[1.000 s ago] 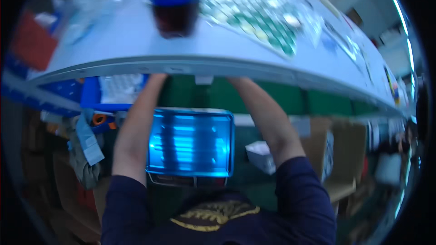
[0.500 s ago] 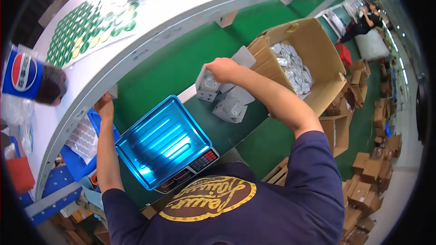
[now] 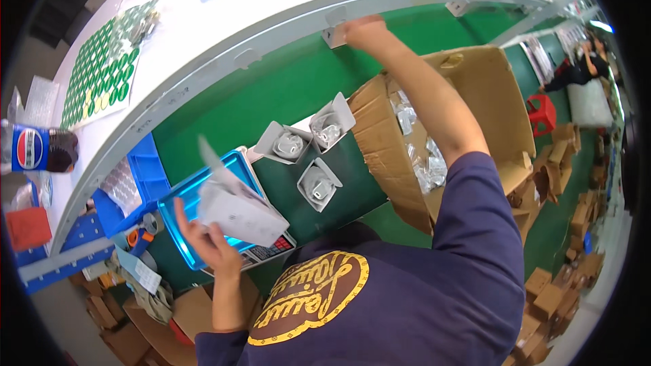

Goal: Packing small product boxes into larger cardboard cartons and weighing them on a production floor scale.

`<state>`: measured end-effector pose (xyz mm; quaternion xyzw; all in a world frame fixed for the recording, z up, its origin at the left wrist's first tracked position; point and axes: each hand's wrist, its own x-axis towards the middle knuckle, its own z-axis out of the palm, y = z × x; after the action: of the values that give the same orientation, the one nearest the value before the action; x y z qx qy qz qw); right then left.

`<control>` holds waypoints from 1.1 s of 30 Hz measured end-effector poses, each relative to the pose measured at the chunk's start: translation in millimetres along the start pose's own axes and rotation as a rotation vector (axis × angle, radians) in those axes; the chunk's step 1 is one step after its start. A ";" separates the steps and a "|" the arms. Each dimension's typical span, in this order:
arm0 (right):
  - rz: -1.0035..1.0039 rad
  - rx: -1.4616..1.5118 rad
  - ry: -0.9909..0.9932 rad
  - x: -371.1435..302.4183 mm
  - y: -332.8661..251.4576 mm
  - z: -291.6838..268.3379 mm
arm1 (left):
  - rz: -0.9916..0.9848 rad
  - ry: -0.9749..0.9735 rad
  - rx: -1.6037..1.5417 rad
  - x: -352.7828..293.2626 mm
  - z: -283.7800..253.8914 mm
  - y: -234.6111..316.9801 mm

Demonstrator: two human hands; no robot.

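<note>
Our left hand (image 3: pixel 207 244) pinches a flat white carton (image 3: pixel 234 211) over the scale (image 3: pixel 203 193); right hand (image 3: pixel 363 30), grip unclear, reaches the shelf edge (image 3: pixel 285 34). Three open cartons (image 3: pixel 308 156) filled, more remain.

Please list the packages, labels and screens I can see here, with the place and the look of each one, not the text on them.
White carton: held in the left hand, flat box, flap up.
Three open white cartons: on the green table, each with a clear-bagged part.
Brown cardboard box: under the right arm, holds clear bags.
Scale: blue shiny pan, keypad in front.
Green sticker sheet: upper shelf, round green labels.
Bottle: far left, blue label.
</note>
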<state>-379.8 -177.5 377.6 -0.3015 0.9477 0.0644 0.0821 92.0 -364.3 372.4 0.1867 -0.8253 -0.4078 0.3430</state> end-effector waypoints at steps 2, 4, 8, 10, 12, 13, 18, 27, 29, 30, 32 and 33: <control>-0.095 -0.016 0.302 50.9 28.9 39.0 | 0.182 -0.045 0.172 -27.0 13.2 12.7; -0.001 0.008 0.040 68.5 17.6 32.1 | 0.213 -0.077 0.230 -57.6 23.7 21.5; -0.212 0.179 -0.145 94.3 44.4 62.7 | 0.243 -0.109 0.232 -97.5 59.9 16.6; -0.219 0.184 -0.076 96.3 44.9 69.1 | 0.268 -0.096 0.272 -104.7 70.8 5.9; -0.219 0.180 -0.005 100.8 34.7 70.6 | 0.161 -0.143 0.236 -124.5 80.6 -18.6; -0.203 0.172 0.031 102.7 35.9 76.3 | 0.173 -0.159 0.269 -123.5 82.9 -22.8; -0.186 0.165 0.216 112.7 12.8 81.1 | 0.158 -0.244 0.239 -130.9 71.2 -20.1; -0.182 -0.016 0.643 86.6 6.1 66.1 | 0.033 -0.295 0.247 -108.4 87.1 -11.7; -0.280 0.084 0.599 45.0 -15.0 39.2 | 0.165 -0.248 0.279 -107.7 86.9 -22.2; -0.367 0.179 0.557 16.8 -22.4 18.9 | 0.179 -0.256 0.266 -106.1 88.7 -29.5; -0.331 0.009 0.479 -39.2 -38.6 -21.4 | 0.182 -0.187 0.240 -99.6 93.1 -45.5; -0.309 -0.149 0.388 -59.5 -38.4 -31.0 | 0.154 -0.212 0.227 -91.6 93.0 -45.7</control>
<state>-313.2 -180.4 416.7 -0.4548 0.8810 0.0618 -0.1147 90.0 -287.0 257.7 0.1166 -0.9096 -0.3018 0.2607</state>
